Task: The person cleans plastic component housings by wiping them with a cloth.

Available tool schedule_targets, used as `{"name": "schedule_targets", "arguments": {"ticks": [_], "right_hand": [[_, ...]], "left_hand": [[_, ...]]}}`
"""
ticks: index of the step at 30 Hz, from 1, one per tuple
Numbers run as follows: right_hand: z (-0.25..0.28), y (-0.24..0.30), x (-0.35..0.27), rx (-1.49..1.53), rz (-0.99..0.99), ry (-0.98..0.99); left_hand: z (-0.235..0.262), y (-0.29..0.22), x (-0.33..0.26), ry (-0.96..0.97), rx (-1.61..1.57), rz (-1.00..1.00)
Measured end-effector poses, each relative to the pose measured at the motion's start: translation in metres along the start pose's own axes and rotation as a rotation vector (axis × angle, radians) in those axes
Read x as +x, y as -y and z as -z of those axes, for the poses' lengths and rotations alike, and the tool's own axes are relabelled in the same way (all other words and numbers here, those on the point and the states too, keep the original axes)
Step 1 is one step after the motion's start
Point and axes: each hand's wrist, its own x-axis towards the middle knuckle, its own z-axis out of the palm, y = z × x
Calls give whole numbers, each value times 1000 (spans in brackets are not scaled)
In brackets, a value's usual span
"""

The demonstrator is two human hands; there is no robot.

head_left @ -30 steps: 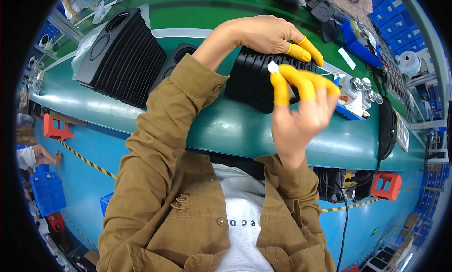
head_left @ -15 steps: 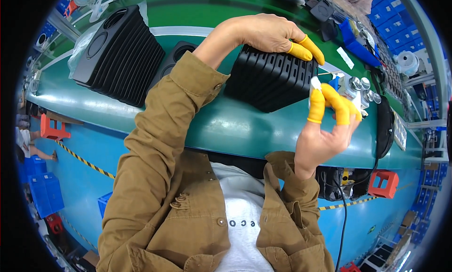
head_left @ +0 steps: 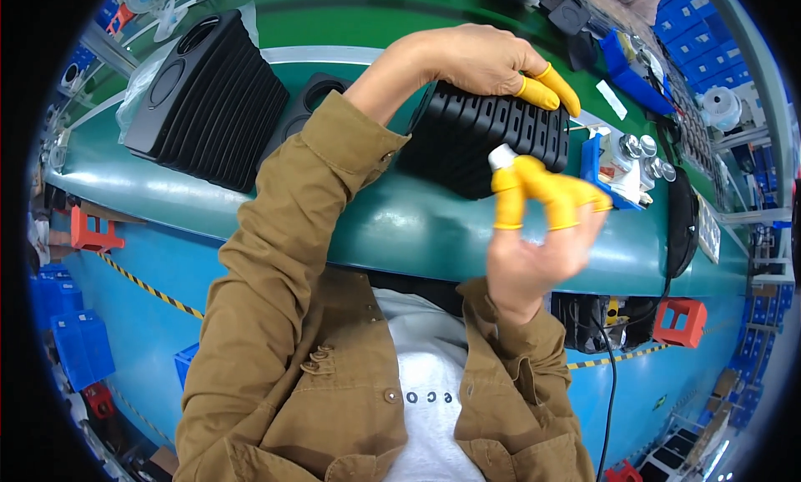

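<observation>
The green table [head_left: 250, 194] carries a stack of black ribbed housings [head_left: 213, 98] at far left. The left hand [head_left: 480, 61] clamps down on a black ribbed housing [head_left: 492, 140] (yellow finger cots showing). The right hand [head_left: 534, 232] pinches a small white piece [head_left: 501, 156] just beside it.

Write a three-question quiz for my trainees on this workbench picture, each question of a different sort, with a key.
1. True or false: the left hand rests on top of a black ribbed housing.
2. What colour are the finger covers on the right hand?
3. The small white piece is: A. lying on the green bench; B. pinched at the right hand's fingertips; C. inside the blue tray.

Key: 1 true; 2 yellow; 3 B.
</observation>
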Motion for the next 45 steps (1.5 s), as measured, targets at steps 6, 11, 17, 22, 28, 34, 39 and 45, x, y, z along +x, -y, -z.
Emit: {"name": "schedule_targets", "arguments": {"ticks": [6,11,17,22,28,34,39,45], "right_hand": [[-18,-5,1,-159,23,71],[-1,5,-41,20,-31,317],[36,-12,-5,37,-235,125],[31,-27,5,25,-414,13],[-6,-27,-4,-6,-56,-37],[3,-31,-54,164,-207,240],[19,-58,-44,201,-701,202],[-11,-48,-33,776,-952,185]], "left_hand": [[-2,-2,9,37,-35,-2],[1,-6,13,86,-53,37],[2,2,3,97,-24,53],[1,4,0,4,1,-38],[5,-5,3,85,-105,80],[4,7,-3,14,-4,11],[11,-10,-3,58,-46,-3],[-3,1,-19,-584,-173,83]]}}
